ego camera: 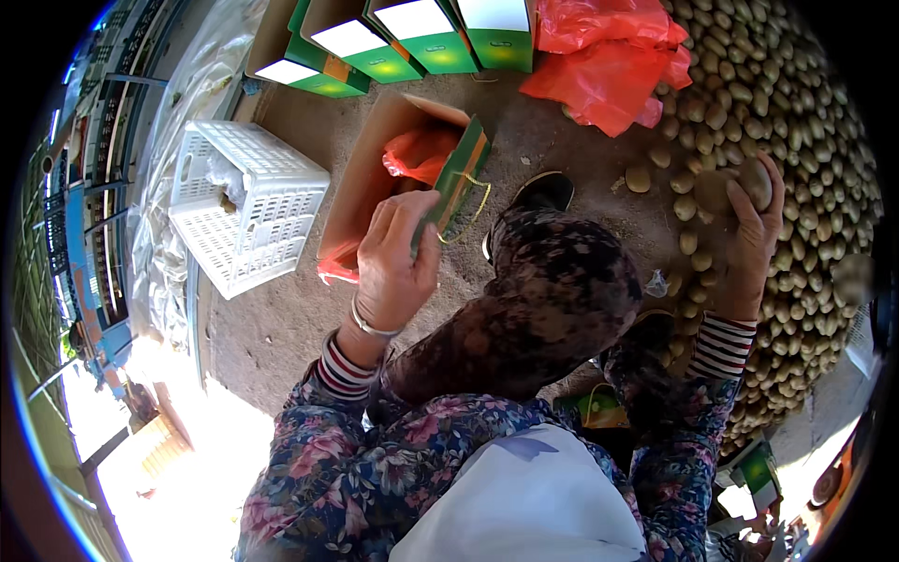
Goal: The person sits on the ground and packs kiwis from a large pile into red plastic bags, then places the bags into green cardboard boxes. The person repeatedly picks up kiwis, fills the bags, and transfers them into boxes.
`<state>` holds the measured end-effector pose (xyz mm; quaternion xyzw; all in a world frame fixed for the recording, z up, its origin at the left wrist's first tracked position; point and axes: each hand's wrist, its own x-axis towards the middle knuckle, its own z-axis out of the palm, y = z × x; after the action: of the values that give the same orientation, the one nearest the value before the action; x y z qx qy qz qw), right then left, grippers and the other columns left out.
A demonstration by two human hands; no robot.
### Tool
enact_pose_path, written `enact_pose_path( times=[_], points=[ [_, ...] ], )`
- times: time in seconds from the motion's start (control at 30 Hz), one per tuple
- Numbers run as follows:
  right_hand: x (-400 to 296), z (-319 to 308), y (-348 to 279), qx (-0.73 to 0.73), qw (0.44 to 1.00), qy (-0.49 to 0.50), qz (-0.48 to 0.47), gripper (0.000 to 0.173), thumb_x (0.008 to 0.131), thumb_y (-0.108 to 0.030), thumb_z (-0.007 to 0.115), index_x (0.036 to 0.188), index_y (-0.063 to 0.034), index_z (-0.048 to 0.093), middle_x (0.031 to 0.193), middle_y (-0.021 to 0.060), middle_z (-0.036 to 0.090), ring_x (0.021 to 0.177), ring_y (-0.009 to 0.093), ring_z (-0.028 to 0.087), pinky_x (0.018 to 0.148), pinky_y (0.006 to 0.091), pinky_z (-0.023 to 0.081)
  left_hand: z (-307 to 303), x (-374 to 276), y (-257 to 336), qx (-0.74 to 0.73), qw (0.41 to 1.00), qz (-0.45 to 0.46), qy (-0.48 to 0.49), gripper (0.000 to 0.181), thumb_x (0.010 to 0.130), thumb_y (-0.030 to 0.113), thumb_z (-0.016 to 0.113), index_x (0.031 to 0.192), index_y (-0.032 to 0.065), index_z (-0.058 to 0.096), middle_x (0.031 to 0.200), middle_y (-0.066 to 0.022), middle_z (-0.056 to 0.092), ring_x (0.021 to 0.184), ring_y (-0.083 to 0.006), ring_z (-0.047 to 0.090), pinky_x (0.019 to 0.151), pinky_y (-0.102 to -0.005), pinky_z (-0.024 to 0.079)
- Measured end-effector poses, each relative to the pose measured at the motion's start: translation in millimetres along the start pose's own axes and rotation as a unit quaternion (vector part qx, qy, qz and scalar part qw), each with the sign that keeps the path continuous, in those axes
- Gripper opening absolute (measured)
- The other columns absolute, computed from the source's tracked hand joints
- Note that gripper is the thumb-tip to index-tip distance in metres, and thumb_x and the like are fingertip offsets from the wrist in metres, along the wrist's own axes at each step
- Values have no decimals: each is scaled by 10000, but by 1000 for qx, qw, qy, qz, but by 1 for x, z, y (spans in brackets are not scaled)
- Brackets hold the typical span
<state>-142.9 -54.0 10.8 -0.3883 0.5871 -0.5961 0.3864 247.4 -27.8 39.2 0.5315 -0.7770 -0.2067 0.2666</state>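
Note:
My left hand (397, 263) is at the near corner of an open cardboard carton (362, 175), with the green side panel (460, 172) between its thumb and fingers. Inside the carton lies a red plastic bag (421, 154), and a yellow cord handle (484, 204) hangs from the green side. On the right, my right hand (755, 232) holds a brown kiwifruit (756, 184) above the edge of a large heap of kiwifruit (808, 211). A second, blurred kiwifruit (715, 191) shows just left of those fingers; whether they hold it too is unclear.
Several green cartons (435, 49) stand in a row at the far side, beside red plastic bags (604, 77). A white plastic crate (249, 197) is left of the open carton. Loose kiwifruit (638, 179) lie on the floor near my shoe (548, 188).

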Motion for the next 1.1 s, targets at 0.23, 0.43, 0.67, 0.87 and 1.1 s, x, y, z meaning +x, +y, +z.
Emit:
enact_pose_path(
  times=[0.23,0.43,0.67,0.87,1.1],
  points=[
    [-57,253,-98,-153,763,-523,-347,574,660,74,646,1164,-166,516,985,116,599,942,313,591,751,379,494,-19,-81,-113,246,962,-38,-113,310,845,337,545,863,29,572,840,-145,601,906,-299,522,826,-448,388],
    [-107,359,-19,-412,568,-643,-307,443,751,41,575,1107,-221,576,940,53,534,982,230,549,761,325,471,-20,-104,-124,201,970,-37,-128,99,762,190,583,742,95,595,789,-38,556,871,-216,524,812,-458,363],
    [-77,341,14,-331,695,-539,-340,412,720,105,510,1033,-139,619,944,91,583,953,262,565,832,361,472,-28,-123,-135,133,985,-29,-107,41,731,111,607,770,121,599,784,-22,522,875,-217,515,773,-429,393],
    [-29,297,0,-372,849,-303,-220,307,741,-36,607,1043,-72,572,910,165,607,905,327,581,772,407,492,-28,-127,-132,53,997,-36,-32,141,770,105,617,908,91,591,873,-70,521,886,-257,511,773,-396,418],
    [-19,292,29,-489,818,-257,-157,544,745,-254,683,1199,-41,471,1096,259,529,1077,423,484,908,469,425,-44,-134,-134,-60,932,-324,149,529,836,357,655,1181,7,460,974,-109,536,863,-200,556,631,-285,480]
  ],
)
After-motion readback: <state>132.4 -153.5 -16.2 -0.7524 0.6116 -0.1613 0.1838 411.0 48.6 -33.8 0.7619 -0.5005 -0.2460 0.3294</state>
